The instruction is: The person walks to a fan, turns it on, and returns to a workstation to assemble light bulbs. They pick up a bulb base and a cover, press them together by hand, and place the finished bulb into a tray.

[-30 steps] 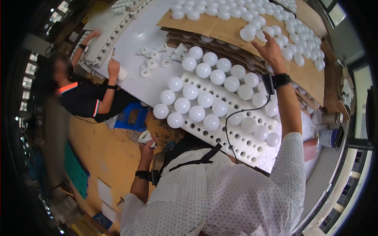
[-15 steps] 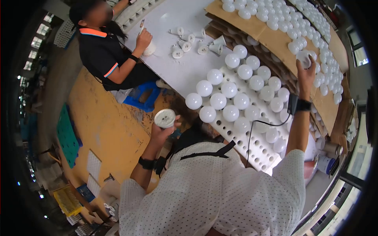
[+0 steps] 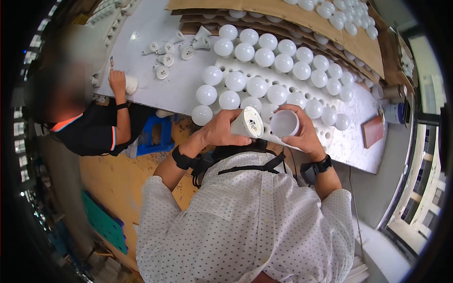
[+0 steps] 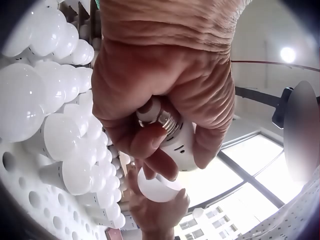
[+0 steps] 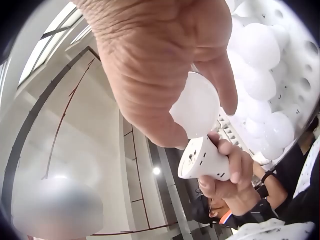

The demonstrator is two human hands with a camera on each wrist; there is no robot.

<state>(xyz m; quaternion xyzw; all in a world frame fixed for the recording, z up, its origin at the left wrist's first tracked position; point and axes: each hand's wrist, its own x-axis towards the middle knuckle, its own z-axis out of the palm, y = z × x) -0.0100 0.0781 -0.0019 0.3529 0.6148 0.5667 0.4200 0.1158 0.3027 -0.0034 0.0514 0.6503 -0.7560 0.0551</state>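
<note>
A white, cone-shaped plastic bulb base (image 3: 241,126) with a metal screw end is gripped by the curled fingers and thumb of the left hand (image 3: 218,129), at the near edge of the white perforated foam tray (image 3: 237,65). Just beside it, a hollow white dome cover (image 3: 284,123) is pinched by the right hand's (image 3: 306,134) fingers and thumb. White round bulbs (image 3: 257,87) are held in rows on the tray.
</note>
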